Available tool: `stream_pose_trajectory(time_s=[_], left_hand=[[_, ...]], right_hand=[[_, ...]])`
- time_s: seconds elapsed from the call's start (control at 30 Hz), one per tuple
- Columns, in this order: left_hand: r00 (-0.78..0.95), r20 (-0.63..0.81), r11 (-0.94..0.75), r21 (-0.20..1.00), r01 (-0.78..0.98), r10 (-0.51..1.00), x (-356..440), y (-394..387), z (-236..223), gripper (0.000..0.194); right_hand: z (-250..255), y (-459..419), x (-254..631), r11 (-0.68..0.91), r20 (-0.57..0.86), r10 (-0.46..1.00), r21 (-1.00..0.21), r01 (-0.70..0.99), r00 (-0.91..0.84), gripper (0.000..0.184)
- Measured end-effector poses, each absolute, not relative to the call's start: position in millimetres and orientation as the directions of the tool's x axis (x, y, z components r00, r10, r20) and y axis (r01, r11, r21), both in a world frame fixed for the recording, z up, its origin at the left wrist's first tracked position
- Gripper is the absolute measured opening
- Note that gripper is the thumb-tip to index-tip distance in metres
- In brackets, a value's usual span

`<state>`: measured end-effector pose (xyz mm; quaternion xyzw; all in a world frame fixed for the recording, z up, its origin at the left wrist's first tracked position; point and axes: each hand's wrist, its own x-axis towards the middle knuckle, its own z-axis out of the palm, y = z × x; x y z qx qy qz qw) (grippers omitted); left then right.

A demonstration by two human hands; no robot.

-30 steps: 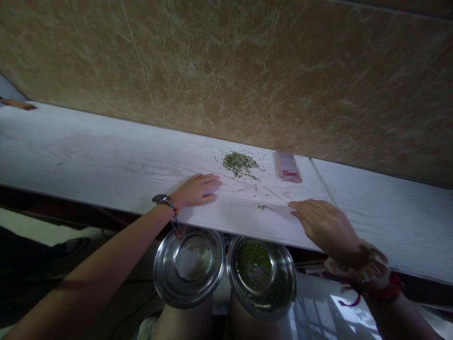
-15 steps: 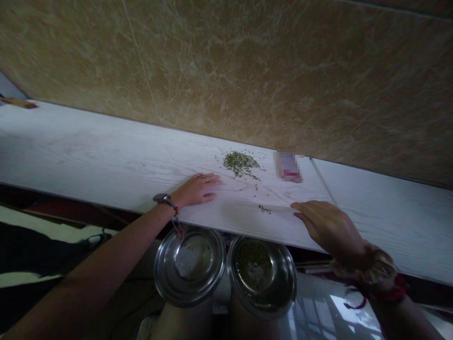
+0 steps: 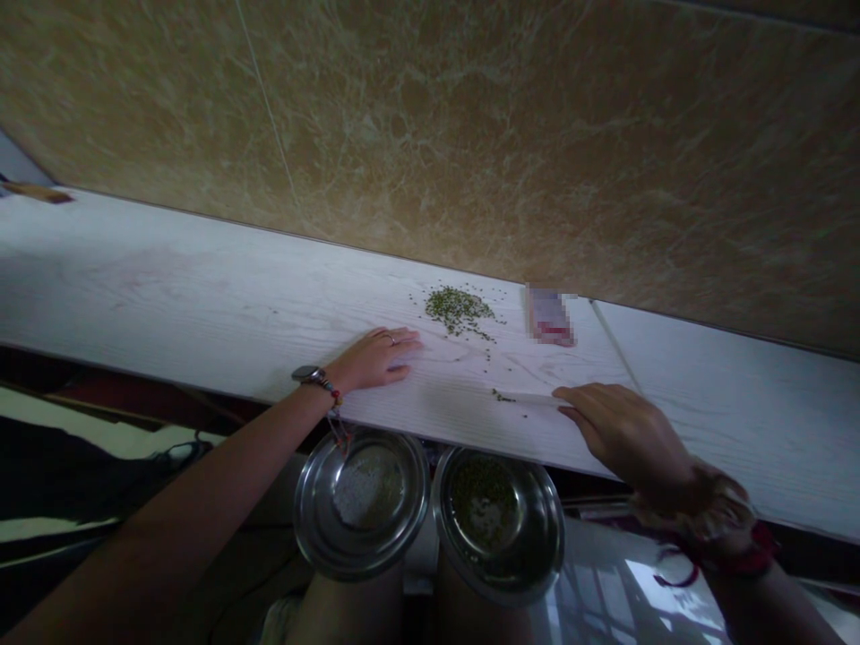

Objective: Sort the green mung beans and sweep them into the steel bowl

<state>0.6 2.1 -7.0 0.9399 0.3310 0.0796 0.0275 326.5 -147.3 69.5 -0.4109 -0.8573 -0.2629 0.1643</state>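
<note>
We find the main scatter of small green beans [image 3: 459, 309] lying on a pale wood-grained counter [image 3: 202, 278], dense in the middle and loose at its margin; nearer the front edge we note a small cluster of beans [image 3: 501, 396], with a single stray bean [image 3: 525, 416] just beside it; next to that cluster is the tip of a thin pale strip [image 3: 536, 399], which we see pinched between the thumb and forefinger of the right hand [image 3: 622, 421]; the left hand [image 3: 376, 356] rests palm down near the scatter, holding nothing, fingers extended and thumb apart; we cannot tell what the pixelated item [image 3: 551, 318] to the right of the scatter is. Below the edge we record two metal bowls, apparently supported on the knees; the left bowl [image 3: 313, 515] contains pale matter we cannot identify, and the right bowl [image 3: 539, 520] contains green beans. In our judgement the chief risk is spillage: a stroke too quick or wide could send beans past the rim or into the left bowl; a shifting knee could tip either bowl; a strip so thin might flex and let beans slip round it, and the bracelet [image 3: 340, 430] dangling over the left bowl could catch its rim.
</note>
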Motion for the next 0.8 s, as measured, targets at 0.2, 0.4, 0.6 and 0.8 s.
stream_pose_trajectory(time_s=[0.2,0.4,0.6,0.8], left_hand=[[0.765,0.125,-0.775,0.086,0.626,0.631,0.5,2.2,-6.4,0.042],[0.769,0.131,-0.78,0.089,0.62,0.626,-0.2,3.4,-7.3,0.042],[0.769,0.145,-0.782,0.097,0.615,0.623,-0.9,3.5,-8.2,0.042],[0.768,0.134,-0.779,0.092,0.62,0.626,0.3,2.3,-6.1,0.043]], right_hand=[[71.5,-149.2,328.0,0.505,0.519,0.624,0.303,0.808,-0.584,0.025],[68.3,-150.3,325.8,0.508,0.51,0.628,0.304,0.806,-0.588,0.028],[69.2,-149.8,323.7,0.496,0.528,0.612,0.324,0.806,-0.589,0.029],[68.5,-150.6,320.3,0.51,0.516,0.615,0.316,0.8,-0.596,0.029]])
